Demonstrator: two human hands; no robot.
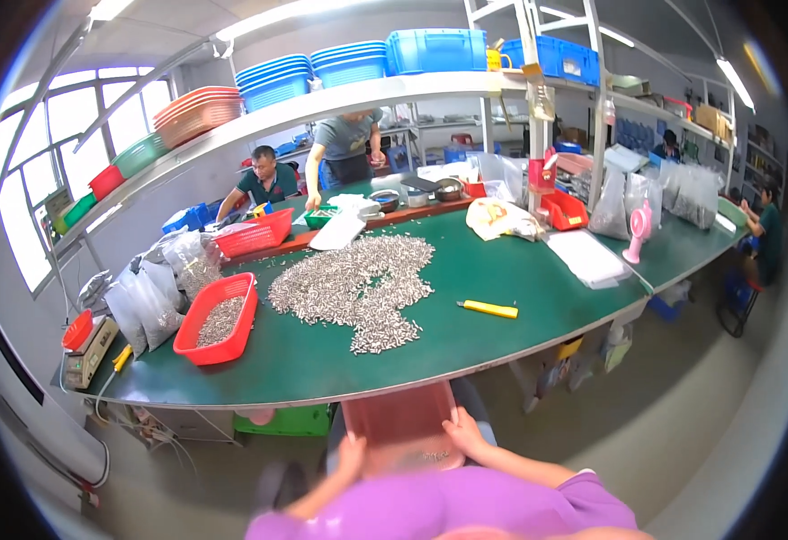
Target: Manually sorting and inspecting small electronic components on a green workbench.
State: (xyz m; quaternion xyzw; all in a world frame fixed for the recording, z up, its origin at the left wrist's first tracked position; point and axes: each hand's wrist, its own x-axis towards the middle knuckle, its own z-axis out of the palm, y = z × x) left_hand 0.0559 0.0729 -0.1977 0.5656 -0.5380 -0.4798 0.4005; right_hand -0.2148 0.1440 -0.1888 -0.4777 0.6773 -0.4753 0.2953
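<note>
Below the table's front edge, over my lap, is a pink plastic tray [400, 416]. My left hand [351, 456] grips its left rim, and my right hand [466, 433] is closed on the right rim. A few small metal pins [435, 456] lie at the tray's near end. Just beyond, a large heap of similar silvery pins [358, 286] spreads over the green tabletop [452, 355]. A red plastic basket [252, 301] left of the heap holds more of them. To the right lies a yellow utility knife [489, 309].
Bags of parts [142, 306] and a scale [91, 353] stand at the left. A pink fan [638, 231] and white sheets [587, 258] are at the right. Across the table, a co-worker [344, 148] stands beside a seated one [266, 180]. Overhead runs a shelf [358, 97] of bins.
</note>
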